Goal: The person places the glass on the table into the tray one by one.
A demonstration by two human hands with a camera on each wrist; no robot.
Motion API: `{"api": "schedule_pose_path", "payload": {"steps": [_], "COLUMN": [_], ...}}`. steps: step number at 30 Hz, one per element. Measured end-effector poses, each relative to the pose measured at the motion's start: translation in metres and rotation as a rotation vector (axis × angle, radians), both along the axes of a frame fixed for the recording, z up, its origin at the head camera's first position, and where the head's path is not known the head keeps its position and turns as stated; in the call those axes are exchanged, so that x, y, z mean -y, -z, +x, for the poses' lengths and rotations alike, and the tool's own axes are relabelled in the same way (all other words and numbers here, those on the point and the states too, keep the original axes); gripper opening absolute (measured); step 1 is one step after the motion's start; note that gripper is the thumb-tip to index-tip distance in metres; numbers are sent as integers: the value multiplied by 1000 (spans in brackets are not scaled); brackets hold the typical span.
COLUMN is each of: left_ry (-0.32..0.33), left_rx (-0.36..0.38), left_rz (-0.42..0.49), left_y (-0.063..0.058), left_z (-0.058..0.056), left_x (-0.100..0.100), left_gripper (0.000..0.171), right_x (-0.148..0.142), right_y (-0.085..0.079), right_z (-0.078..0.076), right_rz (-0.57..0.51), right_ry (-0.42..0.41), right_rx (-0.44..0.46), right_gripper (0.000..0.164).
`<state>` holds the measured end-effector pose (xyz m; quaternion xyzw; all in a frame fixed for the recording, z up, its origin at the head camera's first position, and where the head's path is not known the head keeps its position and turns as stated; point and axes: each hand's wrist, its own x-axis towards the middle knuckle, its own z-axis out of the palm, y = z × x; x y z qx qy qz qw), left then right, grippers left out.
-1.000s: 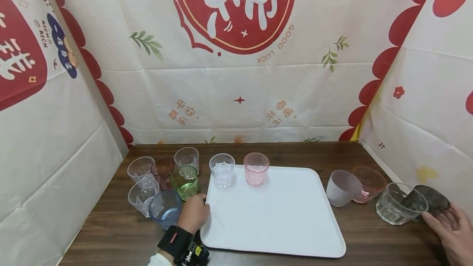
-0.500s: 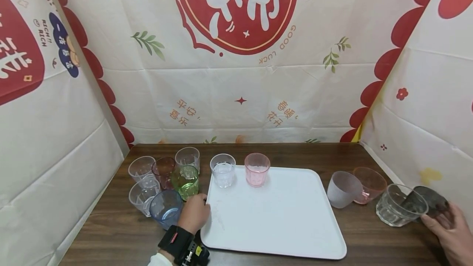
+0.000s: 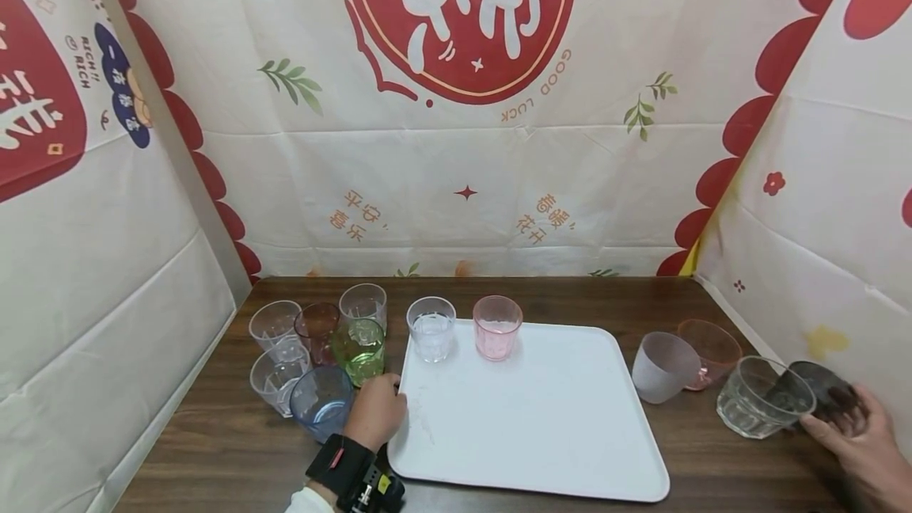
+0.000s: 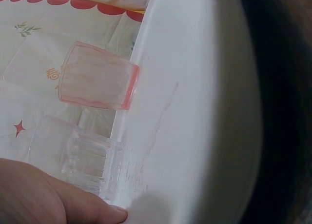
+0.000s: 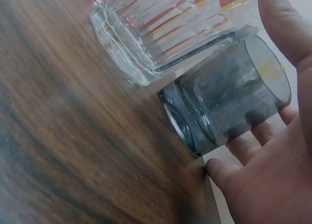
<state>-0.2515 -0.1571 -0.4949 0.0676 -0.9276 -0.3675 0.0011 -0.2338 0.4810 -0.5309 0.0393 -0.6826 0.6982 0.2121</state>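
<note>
My left hand grips the left edge of a white tray; in the left wrist view its thumb lies on the tray's surface. A ribbed clear glass and a pink glass stand at the tray's back edge. At the far right, my right hand holds a dark grey glass, fingers round its far side and thumb forward. Directly left of it a thick clear glass stands close against the grey one; the right wrist view shows their sides together.
Left of the tray stand several glasses, among them a blue glass, a green glass and a dark red glass. Right of it are a frosted cup and a pinkish-orange mug. Cloth walls enclose the table.
My right hand and the grey glass have shifted a little left, and the thick clear glass has moved left with them. My left hand stays at the tray's edge.
</note>
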Motion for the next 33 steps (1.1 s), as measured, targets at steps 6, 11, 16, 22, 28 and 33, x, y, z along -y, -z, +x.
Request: {"api": "schedule_pose_path", "payload": {"steps": [6,11,16,22,28,33], "left_ry": [2,6,10,13,19,15], "left_rx": [6,13,21,10,-4,-1], "left_rz": [1,9,6,-7,-10,-12], "left_y": [0,-2,-4,-3,-1,-1], "left_z": [-2,-2,-2,-2,-2,-3], "left_x": [1,1,2,2,3,3], "left_gripper": [23,23,23,23,22,22], "right_x": [16,25,34,49,56,62], "right_y": [-15,-31,-39,-40,-36,-37], "right_z": [6,10,10,8,3,-4], "right_rz": [377,728,833,923,956,950], "right_ry": [194,294,268,314,341,350], "right_rx": [232,246,231,174,96,74], "right_gripper": [99,100,98,89,92,94]}}
